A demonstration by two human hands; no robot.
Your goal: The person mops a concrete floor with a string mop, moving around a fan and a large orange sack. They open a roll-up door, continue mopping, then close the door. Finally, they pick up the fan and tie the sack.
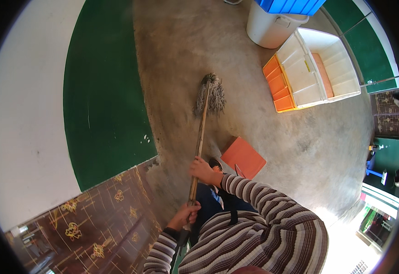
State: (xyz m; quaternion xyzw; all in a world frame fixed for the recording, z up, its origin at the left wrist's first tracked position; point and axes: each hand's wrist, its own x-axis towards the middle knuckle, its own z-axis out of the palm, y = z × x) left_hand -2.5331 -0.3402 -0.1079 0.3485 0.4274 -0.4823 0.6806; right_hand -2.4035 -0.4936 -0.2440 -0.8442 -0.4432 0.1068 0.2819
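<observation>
ideally, mop [201,130]: push in level strokes, strands [215,98] flat, clear of the red block [244,156] just beside the right hand [202,170].
strands: on the floor [176,109], ahead of the right hand.
right hand: wrapped around the handle [193,189].
left hand [185,215]: closed around it too, farther back.

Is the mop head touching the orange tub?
Apart: the head view plainly shows concrete floor between the mop head and the orange tub.

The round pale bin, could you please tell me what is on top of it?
A blue crate sits on the pale bin; the bin's inside is covered and cannot be seen.
</observation>
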